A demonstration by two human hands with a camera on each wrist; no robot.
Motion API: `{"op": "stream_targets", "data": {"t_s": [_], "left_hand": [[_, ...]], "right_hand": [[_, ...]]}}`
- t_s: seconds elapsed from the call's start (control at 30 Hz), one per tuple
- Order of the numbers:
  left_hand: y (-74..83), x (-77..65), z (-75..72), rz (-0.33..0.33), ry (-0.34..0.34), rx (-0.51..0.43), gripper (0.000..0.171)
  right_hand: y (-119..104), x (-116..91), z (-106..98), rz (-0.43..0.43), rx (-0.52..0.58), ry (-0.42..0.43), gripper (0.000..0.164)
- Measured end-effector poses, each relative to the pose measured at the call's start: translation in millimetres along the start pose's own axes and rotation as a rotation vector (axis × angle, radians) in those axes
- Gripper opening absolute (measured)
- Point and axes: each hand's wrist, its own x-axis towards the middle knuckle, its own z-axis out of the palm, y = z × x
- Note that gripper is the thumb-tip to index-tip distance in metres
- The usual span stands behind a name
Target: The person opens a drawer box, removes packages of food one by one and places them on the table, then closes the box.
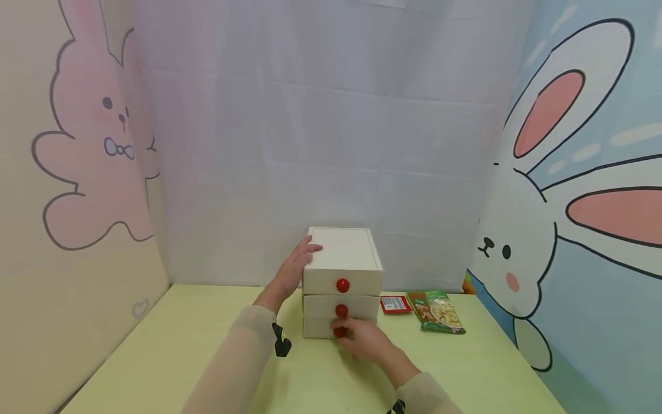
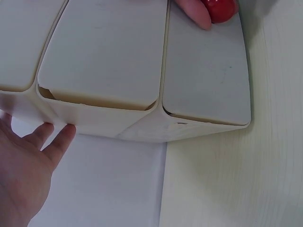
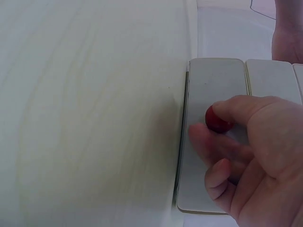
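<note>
A white three-drawer box (image 1: 343, 248) stands on the table, each drawer front carrying a round red knob. My left hand (image 1: 291, 275) steadies the box from its left, fingers extended over the upper edge; in the left wrist view the fingertips (image 2: 64, 135) press its side wall. At the bottom drawer (image 1: 318, 328), my right hand (image 1: 368, 341) pinches the lowest red knob (image 3: 217, 121) between thumb and index finger, the other fingers curled below. All three drawers appear pushed in, with a thin gap along the middle one's side edge.
Right of the box lie a small red packet (image 1: 395, 305) and a green food packet (image 1: 436, 311) on the pale yellow table (image 1: 217, 339). A white backdrop (image 1: 331, 144) hangs behind, and rabbit-printed panels (image 1: 595, 276) flank both sides.
</note>
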Motion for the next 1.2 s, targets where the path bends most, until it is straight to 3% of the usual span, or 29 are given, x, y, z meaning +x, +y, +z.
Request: {"op": "stream_targets", "data": {"t_s": [0.5, 1.0, 1.2], "left_hand": [[-6.0, -3.4, 4.4, -0.011, 0.005, 0.016, 0.051], [-5.6, -3.8, 3.4, -0.008, -0.017, 0.017, 0.052], [-0.7, 3.9, -4.0, -0.007, -0.011, 0.049, 0.053]], "right_hand": [[-1.2, 0.0, 6.5, -0.042, -0.207, 0.093, 0.024], [0.2, -0.4, 7.7, -0.058, -0.219, 0.115, 0.021], [-5.7, 4.5, 0.9, -0.080, -0.265, 0.134, 0.023]]}}
